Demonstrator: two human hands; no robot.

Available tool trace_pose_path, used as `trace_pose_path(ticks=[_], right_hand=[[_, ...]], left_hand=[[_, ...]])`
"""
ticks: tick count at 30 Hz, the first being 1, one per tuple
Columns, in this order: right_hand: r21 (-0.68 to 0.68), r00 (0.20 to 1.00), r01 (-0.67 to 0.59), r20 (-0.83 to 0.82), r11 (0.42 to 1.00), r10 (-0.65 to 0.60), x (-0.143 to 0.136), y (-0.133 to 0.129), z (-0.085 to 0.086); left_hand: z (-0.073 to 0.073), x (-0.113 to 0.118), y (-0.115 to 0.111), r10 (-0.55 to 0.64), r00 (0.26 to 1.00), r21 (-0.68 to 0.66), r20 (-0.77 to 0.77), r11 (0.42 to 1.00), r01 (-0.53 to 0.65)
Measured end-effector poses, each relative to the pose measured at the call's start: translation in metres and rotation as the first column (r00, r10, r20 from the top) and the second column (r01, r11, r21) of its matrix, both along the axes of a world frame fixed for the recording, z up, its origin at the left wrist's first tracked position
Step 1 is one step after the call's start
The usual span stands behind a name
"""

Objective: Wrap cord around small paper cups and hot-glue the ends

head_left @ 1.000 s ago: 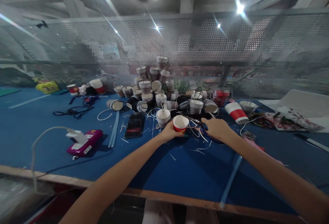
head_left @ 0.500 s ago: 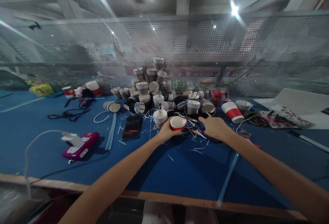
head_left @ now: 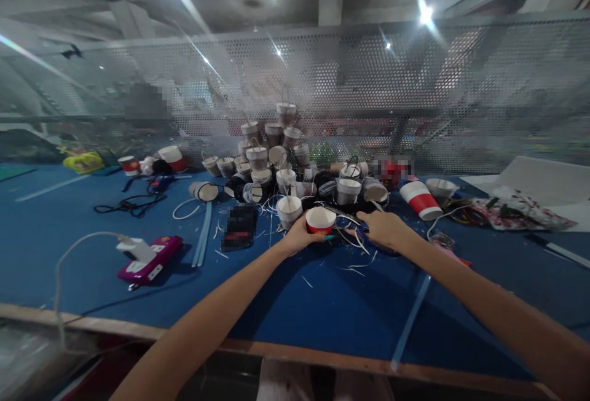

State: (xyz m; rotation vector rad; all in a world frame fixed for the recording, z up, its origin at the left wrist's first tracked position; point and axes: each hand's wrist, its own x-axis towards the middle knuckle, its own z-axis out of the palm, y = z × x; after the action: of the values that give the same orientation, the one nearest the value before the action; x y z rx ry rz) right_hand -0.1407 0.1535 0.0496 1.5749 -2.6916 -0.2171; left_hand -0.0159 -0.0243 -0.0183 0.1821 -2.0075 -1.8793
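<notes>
My left hand is wrapped round a red and white paper cup, its open top facing up. Just right of the cup, my right hand is closed on blue-handled scissors, whose blades point left toward the cup's rim. White strips and offcuts lie under and around both hands. A small white bucket-like cup stands against the left side of my left hand.
Behind the hands rises a pile of small white cups. A dark phone and a purple power strip lie left. A larger red-striped cup lies right. The table's front edge runs below.
The view has shifted slightly, so the tabletop items appear a little farther right. Both hands keep their holds, and the scissor blades look closer together beside the cup.
</notes>
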Motion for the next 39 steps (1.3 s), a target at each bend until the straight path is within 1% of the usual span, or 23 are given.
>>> trace_pose_path(ticks=[3, 7, 9, 11, 14, 18, 25, 31, 34, 39], right_hand=[[0.001, 1.0, -0.016, -0.02, 1.0, 0.016, 0.0, -0.001, 0.001], [0.026, 0.998, -0.028, -0.057, 0.999, 0.03, 0.0, -0.002, 0.003], [0.028, 0.996, -0.026, -0.09, 0.999, 0.029, -0.001, -0.002, 0.004], [0.027, 0.993, -0.032, -0.116, 0.999, 0.035, -0.003, -0.003, 0.004], [0.015, 0.99, -0.052, -0.132, 0.999, 0.053, -0.003, -0.003, 0.004], [0.017, 0.992, -0.048, -0.12, 0.999, 0.049, -0.002, -0.004, 0.005], [0.019, 0.994, -0.047, -0.094, 0.999, 0.049, -0.005, -0.001, 0.004], [0.016, 0.993, -0.074, -0.091, 0.997, 0.075, -0.011, 0.003, 0.002], [0.016, 0.993, -0.063, -0.094, 0.998, 0.065, -0.012, 0.005, 0.002], [0.035, 0.994, -0.034, -0.106, 0.999, 0.037, -0.009, 0.006, 0.001]], left_hand=[[-0.002, -0.003, 0.003, 0.005, 1.0, -0.041, -0.019, 0.999, -0.006], [-0.005, -0.007, 0.005, 0.086, 0.993, -0.134, -0.084, 0.986, -0.097], [-0.006, -0.008, 0.004, 0.108, 0.991, -0.163, -0.085, 0.979, -0.121], [-0.006, -0.008, 0.001, 0.097, 0.993, -0.166, -0.06, 0.98, -0.106], [-0.006, -0.007, -0.002, 0.068, 0.997, -0.137, -0.033, 0.988, -0.072], [-0.005, -0.007, -0.003, 0.047, 0.998, -0.123, -0.035, 0.991, -0.05], [0.004, -0.004, -0.001, 0.019, 1.0, -0.125, -0.018, 0.992, -0.021], [0.001, -0.005, -0.005, -0.02, 1.0, -0.161, 0.017, 0.987, 0.023], [0.0, -0.004, -0.006, -0.032, 0.999, -0.155, 0.035, 0.987, 0.037], [0.004, -0.003, -0.004, -0.059, 0.996, -0.133, 0.062, 0.989, 0.067]])
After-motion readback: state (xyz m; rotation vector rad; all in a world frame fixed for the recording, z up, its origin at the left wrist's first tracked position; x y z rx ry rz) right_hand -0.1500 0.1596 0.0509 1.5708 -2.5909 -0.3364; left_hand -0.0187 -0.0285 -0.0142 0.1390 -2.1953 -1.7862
